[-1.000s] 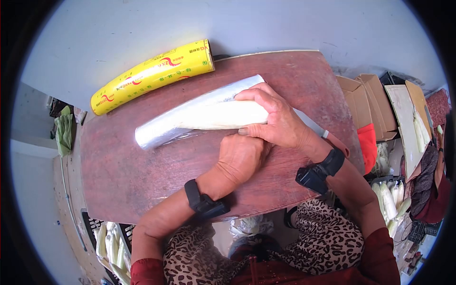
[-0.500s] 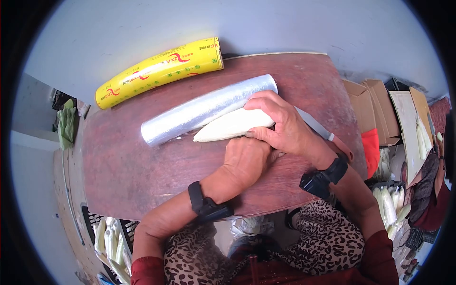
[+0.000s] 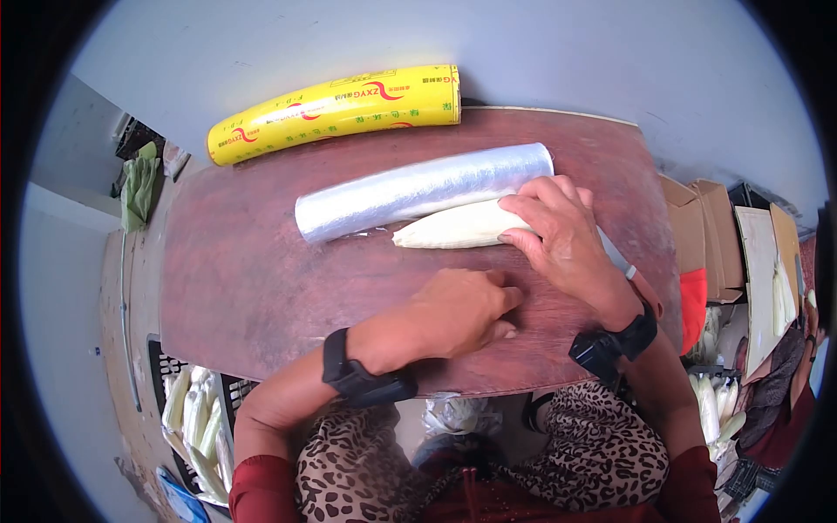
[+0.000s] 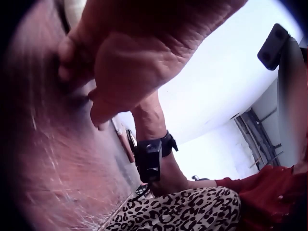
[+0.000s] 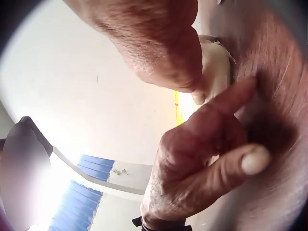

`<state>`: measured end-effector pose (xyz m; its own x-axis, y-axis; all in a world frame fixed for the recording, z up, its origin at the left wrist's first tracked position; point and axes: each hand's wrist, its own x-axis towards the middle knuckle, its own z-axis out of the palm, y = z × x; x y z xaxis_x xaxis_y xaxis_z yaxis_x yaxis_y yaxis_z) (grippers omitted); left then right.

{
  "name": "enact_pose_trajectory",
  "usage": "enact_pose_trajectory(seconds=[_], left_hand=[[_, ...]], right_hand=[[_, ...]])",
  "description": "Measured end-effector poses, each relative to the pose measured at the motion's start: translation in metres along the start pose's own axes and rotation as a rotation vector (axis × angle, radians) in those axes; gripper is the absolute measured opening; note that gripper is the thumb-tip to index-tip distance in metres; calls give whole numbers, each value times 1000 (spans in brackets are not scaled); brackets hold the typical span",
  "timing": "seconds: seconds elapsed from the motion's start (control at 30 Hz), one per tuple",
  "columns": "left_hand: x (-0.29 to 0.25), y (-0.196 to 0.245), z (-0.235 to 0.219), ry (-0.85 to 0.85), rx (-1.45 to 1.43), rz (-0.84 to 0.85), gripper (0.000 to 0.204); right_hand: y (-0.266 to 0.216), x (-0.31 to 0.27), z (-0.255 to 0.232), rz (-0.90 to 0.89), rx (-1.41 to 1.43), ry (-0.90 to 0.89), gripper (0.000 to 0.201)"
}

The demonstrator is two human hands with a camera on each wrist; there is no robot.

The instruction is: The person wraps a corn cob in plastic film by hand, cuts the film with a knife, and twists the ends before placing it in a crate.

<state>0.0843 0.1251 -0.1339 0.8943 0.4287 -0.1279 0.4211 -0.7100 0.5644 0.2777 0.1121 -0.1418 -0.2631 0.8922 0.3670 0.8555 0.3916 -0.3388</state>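
A pale, tapered ear of corn in its husk (image 3: 449, 225) lies on the reddish-brown table in the head view. My right hand (image 3: 562, 240) grips its thick end between thumb and fingers. Just behind the ear is a clear roll of cling film (image 3: 418, 192), its right end close to the right fingers. My left hand (image 3: 453, 314) is nearer the table's front, apart from the ear, with loosely bent fingers and nothing in them. In the right wrist view the left hand (image 5: 202, 168) shows thumb and forefinger stretched out over the wood. A knife (image 3: 617, 257) is partly hidden beyond the right hand.
A yellow printed roll (image 3: 336, 113) lies along the table's back edge by the wall. Cardboard boxes (image 3: 711, 235) and a red cloth (image 3: 693, 305) are at the right. A black crate (image 3: 157, 353) of pale husked ears stands at lower left.
The left hand has let go of the ear and drawn back toward the table's front. The ear, in the right hand, has come off the film roll and lies in front of it.
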Motion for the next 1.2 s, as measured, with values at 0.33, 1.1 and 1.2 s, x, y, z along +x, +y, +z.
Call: enact_pose_trajectory(seconds=[0.33,1.1,1.2], left_hand=[[-84,-69,-31,513,516,-239,25],[-92,-91,-18,633,605,-164,14],[-81,-89,-21,608,661,-114,14]], right_hand=[[4,4,0,-10,42,-19,31],[9,10,4,-7,141,-1,32],[8,10,2,-6,134,-7,32]])
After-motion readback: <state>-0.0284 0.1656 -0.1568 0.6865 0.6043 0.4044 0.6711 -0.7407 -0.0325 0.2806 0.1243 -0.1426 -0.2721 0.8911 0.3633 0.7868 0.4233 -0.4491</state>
